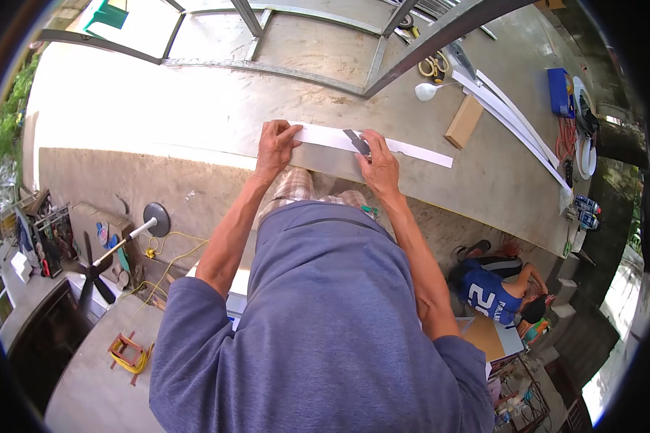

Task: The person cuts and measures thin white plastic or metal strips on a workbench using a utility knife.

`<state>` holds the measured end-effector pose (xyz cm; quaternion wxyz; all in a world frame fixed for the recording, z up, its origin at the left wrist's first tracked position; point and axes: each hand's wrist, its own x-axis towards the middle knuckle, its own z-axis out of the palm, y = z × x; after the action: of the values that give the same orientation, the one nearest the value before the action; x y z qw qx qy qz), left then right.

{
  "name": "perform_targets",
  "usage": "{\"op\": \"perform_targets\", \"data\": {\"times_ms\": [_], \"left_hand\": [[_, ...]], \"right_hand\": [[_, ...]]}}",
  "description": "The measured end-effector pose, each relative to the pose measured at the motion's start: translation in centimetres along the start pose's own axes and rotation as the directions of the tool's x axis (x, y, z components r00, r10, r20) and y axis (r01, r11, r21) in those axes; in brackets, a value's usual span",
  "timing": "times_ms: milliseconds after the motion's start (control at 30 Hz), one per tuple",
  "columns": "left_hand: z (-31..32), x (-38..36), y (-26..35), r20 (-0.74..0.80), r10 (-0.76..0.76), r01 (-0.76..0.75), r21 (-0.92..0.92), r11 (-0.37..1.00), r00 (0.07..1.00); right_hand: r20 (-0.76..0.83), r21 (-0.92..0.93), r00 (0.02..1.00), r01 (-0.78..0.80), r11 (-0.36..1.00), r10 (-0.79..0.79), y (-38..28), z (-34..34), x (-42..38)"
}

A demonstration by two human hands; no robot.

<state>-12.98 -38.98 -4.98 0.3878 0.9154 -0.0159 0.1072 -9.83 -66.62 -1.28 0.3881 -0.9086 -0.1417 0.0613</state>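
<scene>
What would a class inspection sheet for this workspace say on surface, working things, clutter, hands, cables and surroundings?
Surface: long table, smudged in places.
Working things: white strip near the table's edge; dark flat tool across it, exact type unclear.
Clutter: metal frame, wooden block and blue box on the table.
Hands: left hand pinches the strip's end; right hand holds the dark tool.
Cables: yellow cord coiled at lower left; orange coil beside the blue box.
Surroundings: another person in blue; fan.

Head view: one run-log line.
left hand: at end of white strip | right hand: holding dark flat piece over strip | wooden block: apart from strip
</scene>
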Motion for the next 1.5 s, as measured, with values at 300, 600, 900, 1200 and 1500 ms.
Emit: {"op": "perform_targets", "data": {"times_ms": [300,600,900,1200,1500], "left_hand": [[-0.2,0.5,-0.6,-0.049,-0.277,0.261,-0.213,0.942,0.960],[-0.1,0.6,1.0,-0.075,-0.550,0.506,-0.305,0.807,0.832],[0.2,1.3,0.7,-0.130,-0.577,0.517,-0.320,0.794,0.806],[-1.1,1.8,-0.2,0.107,-0.356,0.370,-0.191,0.909,0.928],[-1.4,2.9,-1.2,0.197,-0.277,0.301,-0.108,0.947,0.941]], "right_hand": [[0.073,-0.123,0.994,0.085,0.989,-0.077,1.2,1.8,1.6],[0.084,-0.132,0.993,0.093,0.987,-0.082,1.1,2.2,2.0],[0.019,-0.015,1.000,0.007,1.000,-0.006,1.4,2.7,2.2],[-0.107,0.065,0.993,-0.034,0.997,0.041,1.0,3.4,1.4],[-0.061,0.064,0.994,-0.087,0.994,0.091,0.9,3.3,1.6]]}}
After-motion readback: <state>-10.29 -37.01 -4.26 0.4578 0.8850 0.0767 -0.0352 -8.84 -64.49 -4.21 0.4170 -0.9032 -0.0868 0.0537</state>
